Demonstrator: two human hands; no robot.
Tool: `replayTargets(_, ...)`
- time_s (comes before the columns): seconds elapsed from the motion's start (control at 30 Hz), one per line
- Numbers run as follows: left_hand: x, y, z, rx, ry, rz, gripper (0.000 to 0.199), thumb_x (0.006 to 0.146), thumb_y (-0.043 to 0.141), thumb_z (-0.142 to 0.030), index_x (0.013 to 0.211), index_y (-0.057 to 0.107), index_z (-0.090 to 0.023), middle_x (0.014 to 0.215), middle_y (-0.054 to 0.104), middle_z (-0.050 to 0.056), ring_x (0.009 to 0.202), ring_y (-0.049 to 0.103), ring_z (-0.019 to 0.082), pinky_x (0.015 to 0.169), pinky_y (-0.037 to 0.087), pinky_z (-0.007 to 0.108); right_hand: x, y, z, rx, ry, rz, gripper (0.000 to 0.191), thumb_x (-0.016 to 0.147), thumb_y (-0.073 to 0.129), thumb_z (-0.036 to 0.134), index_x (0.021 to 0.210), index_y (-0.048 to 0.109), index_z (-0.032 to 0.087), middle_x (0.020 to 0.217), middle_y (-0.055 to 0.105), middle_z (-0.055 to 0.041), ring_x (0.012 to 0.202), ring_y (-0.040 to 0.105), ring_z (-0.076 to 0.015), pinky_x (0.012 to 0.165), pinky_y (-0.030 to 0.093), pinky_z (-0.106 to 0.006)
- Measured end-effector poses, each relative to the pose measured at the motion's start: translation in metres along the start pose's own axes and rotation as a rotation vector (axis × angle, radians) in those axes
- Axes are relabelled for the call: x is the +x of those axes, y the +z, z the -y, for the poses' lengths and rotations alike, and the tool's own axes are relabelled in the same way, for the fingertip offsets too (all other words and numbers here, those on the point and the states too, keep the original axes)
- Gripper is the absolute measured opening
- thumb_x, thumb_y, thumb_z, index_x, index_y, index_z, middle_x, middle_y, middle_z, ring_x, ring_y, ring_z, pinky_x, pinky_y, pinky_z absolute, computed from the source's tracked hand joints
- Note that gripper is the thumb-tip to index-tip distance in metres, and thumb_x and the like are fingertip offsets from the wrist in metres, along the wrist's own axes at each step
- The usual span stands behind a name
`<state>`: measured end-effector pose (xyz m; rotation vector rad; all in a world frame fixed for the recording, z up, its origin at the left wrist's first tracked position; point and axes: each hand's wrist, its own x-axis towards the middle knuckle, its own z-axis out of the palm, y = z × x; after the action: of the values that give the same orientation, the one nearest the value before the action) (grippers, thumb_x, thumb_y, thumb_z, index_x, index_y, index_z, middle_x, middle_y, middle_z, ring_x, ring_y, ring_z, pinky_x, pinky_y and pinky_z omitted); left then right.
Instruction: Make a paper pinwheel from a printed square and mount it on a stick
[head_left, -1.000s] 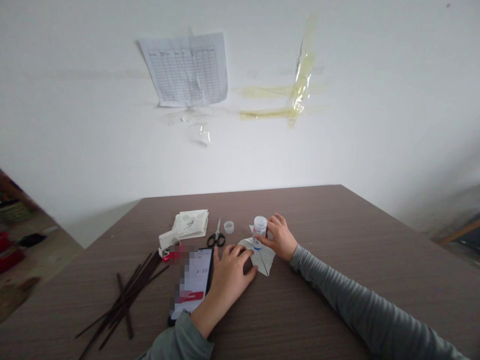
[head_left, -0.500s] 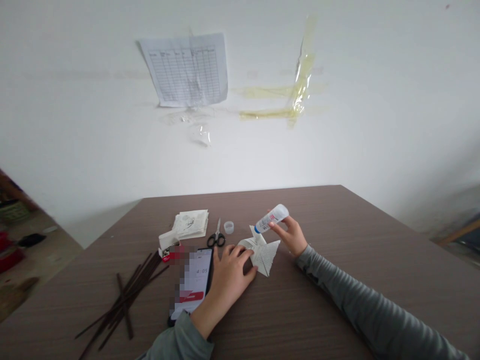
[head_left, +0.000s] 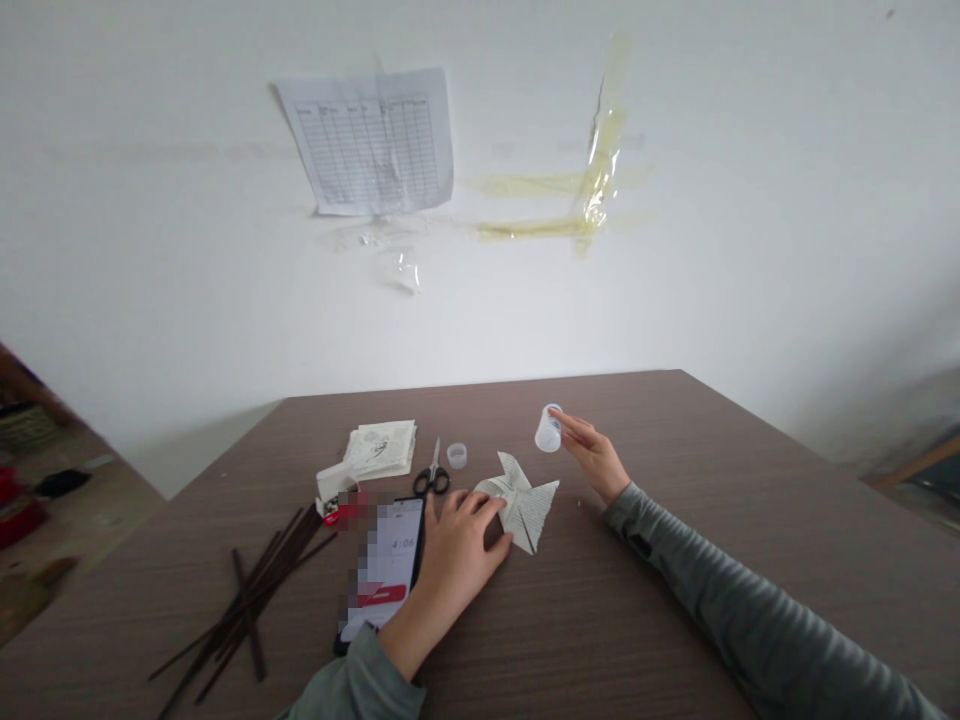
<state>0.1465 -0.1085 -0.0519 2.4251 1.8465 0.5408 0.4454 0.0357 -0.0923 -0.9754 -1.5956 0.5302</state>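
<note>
Folded printed paper (head_left: 521,510) is lying on the table (head_left: 600,420) with its points spread, and the left hand (head_left: 459,555) is pressing down on its near-left edge, fingers extended and slightly spread, gripping nothing. The right hand (head_left: 592,455) is hanging beside the paper, its fingers nearly straight and pinching a small translucent plastic bottle (head_left: 548,430) in the air, with the open-looking end tipped toward the wrist side of the view. Just left of the paper, a small round cap (head_left: 457,456) is resting near black-handled scissors (head_left: 431,478). Farther out are a stack of printed paper (head_left: 380,449), a small white-and-red box (head_left: 335,497), a phone (head_left: 386,565) and a loose pile of thin dark sticks (head_left: 247,600). The risk here is mainly the bottle: if it is uncapped and tips, its contents could drip onto the table, or a loose pinch could let it drop. Easing the left hand's pressure could also let the folds spring up. Counted, there are two hands, one folded paper, one bottle, one cap, one pair of scissors, one stack, one box and one phone — the overlapping sticks cannot be counted exactly.
</note>
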Motion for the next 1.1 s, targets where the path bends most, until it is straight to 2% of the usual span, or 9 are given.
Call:
replayTargets(0.13, 0.000, -0.001, 0.001, 0.005, -0.007, -0.008, 0.043, 0.106, 0.095, -0.024, 0.146, 0.098, -0.042, 0.157, 0.096, 0.006, 0.159, 0.080, 0.049, 0.150, 0.047, 0.088, -0.002, 0.003, -0.003, -0.042, 0.069, -0.035, 0.048, 0.112, 0.086, 0.065, 0.144, 0.103, 0.035, 0.149, 0.093, -0.0183, 0.150, 0.084, -0.0453, 0.134, 0.069, -0.071)
replayTargets(0.37, -0.001, 0.003, 0.004, -0.003, 0.006, -0.046, 0.037, 0.108, 0.092, -0.024, 0.140, 0.099, -0.041, 0.149, 0.098, 0.007, 0.158, 0.080, 0.049, 0.150, 0.048, 0.088, -0.007, 0.010, 0.002, -0.087, 0.018, 0.027, 0.042, 0.114, 0.083, 0.062, 0.134, 0.105, 0.033, 0.132, 0.099, -0.0169, 0.129, 0.091, -0.0445, 0.124, 0.072, -0.066)
replayTargets(0.5, 0.000, 0.005, 0.004, -0.015, 0.002, -0.047, 0.033, 0.109, 0.089, -0.023, 0.136, 0.100, -0.039, 0.147, 0.098, 0.008, 0.157, 0.080, 0.051, 0.149, 0.045, 0.093, -0.011, 0.012, -0.001, -0.272, -0.079, 0.047, 0.029, 0.116, 0.080, 0.043, 0.123, 0.107, 0.035, 0.118, 0.096, -0.0142, 0.112, 0.090, -0.0378, 0.119, 0.071, -0.060)
replayTargets(0.63, 0.001, 0.004, 0.003, -0.010, 0.020, -0.030, 0.034, 0.107, 0.091, -0.022, 0.136, 0.099, -0.038, 0.148, 0.097, 0.009, 0.154, 0.082, 0.050, 0.148, 0.046, 0.094, -0.016, 0.017, -0.004, -0.447, -0.160, 0.092, 0.035, 0.112, 0.076, 0.020, 0.120, 0.106, 0.037, 0.121, 0.095, -0.0111, 0.114, 0.089, -0.0338, 0.125, 0.066, -0.059)
replayTargets(0.73, 0.001, 0.002, 0.001, 0.000, 0.014, -0.016, 0.036, 0.107, 0.092, -0.021, 0.137, 0.099, -0.039, 0.149, 0.097, 0.009, 0.152, 0.083, 0.048, 0.149, 0.045, 0.093, -0.018, 0.021, -0.005, -0.499, -0.195, 0.119, 0.039, 0.111, 0.079, 0.013, 0.123, 0.106, 0.038, 0.127, 0.093, -0.0108, 0.117, 0.089, -0.0334, 0.126, 0.065, -0.059)
replayTargets(0.93, 0.001, -0.002, -0.003, 0.000, -0.014, 0.023, 0.047, 0.108, 0.090, -0.021, 0.151, 0.096, -0.040, 0.156, 0.095, 0.010, 0.157, 0.081, 0.049, 0.150, 0.043, 0.094, -0.018, 0.021, -0.006, -0.429, -0.202, 0.133, 0.040, 0.112, 0.077, 0.013, 0.125, 0.104, 0.038, 0.132, 0.092, -0.0114, 0.122, 0.090, -0.0341, 0.119, 0.069, -0.054)
replayTargets(1.1, 0.001, -0.003, -0.003, -0.005, -0.011, 0.010, 0.055, 0.107, 0.092, -0.019, 0.157, 0.093, -0.041, 0.155, 0.096, 0.010, 0.157, 0.082, 0.049, 0.150, 0.045, 0.094, -0.017, 0.024, -0.001, -0.210, -0.096, 0.103, 0.028, 0.109, 0.073, 0.020, 0.105, 0.097, 0.031, 0.134, 0.094, -0.0122, 0.126, 0.091, -0.0346, 0.116, 0.071, -0.048)
